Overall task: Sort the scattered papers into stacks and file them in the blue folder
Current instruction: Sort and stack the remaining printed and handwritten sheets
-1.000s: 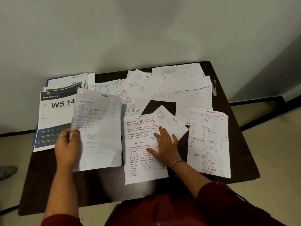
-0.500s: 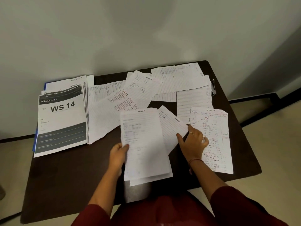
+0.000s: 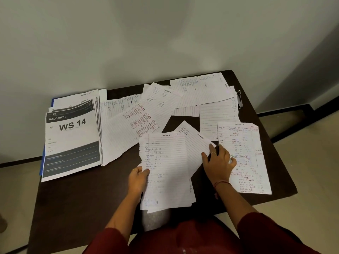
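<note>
Handwritten lined sheets (image 3: 201,92) lie scattered over the far half of a dark table (image 3: 88,195). My left hand (image 3: 138,178) grips the left edge of a small stack of lined papers (image 3: 165,167) at the front middle. My right hand (image 3: 218,162) pinches the near corner of a slanted lined sheet (image 3: 192,140) that is tucked behind that stack. The same hand overlaps the left edge of a densely written sheet (image 3: 245,158). The blue folder (image 3: 41,162) shows only as a thin edge under a printed pile topped by a "WS 14" page (image 3: 71,136) at the left.
A metal clip (image 3: 239,99) lies at the table's far right edge. A wall stands right behind the table. The near stack hangs over the front edge towards my lap. Dark tabletop shows at the front left.
My left hand carried its sheet from the left onto the middle sheet, making a stack. My right hand left that middle sheet and moved right to the slanted sheet's corner.
</note>
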Available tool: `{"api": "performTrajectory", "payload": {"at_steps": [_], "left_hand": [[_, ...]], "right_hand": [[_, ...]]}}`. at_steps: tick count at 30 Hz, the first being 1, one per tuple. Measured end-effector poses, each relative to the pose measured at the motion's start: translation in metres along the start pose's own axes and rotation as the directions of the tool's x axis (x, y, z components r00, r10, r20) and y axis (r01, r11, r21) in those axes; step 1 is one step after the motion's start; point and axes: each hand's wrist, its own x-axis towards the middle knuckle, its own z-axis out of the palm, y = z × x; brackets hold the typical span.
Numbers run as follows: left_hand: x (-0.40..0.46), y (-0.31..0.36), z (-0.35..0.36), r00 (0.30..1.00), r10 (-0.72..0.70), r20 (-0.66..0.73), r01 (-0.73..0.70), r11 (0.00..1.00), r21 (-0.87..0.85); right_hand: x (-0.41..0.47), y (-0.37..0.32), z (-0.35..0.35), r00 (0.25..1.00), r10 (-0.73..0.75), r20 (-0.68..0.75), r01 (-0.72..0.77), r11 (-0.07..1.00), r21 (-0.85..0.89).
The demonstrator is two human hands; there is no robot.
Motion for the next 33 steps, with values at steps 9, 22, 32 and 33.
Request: {"api": "performTrajectory", "payload": {"at_steps": [9, 22, 32, 33], "left_hand": [[0.000, -0.002, -0.004, 1.000, 0.010, 0.009, -0.009, 0.999, -0.034], [0.002, -0.003, -0.007, 0.999, -0.015, 0.043, 0.017, 0.999, -0.043], [0.000, -0.004, -0.006, 0.995, 0.103, 0.006, -0.103, 0.993, 0.059], [-0.001, -0.003, -0.006, 0.991, 0.132, 0.003, -0.132, 0.989, 0.065]], "right_hand": [[-0.005, 0.002, -0.001, 0.994, 0.013, 0.112, -0.013, 1.000, -0.006], [0.022, -0.031, -0.048, 0.993, -0.036, 0.111, -0.051, 0.727, 0.685], [0.097, -0.030, -0.121, 0.977, 0.153, -0.150, 0.035, 0.576, 0.817], [0.102, -0.026, -0.122, 0.977, 0.153, -0.151, 0.036, 0.577, 0.816]]}}
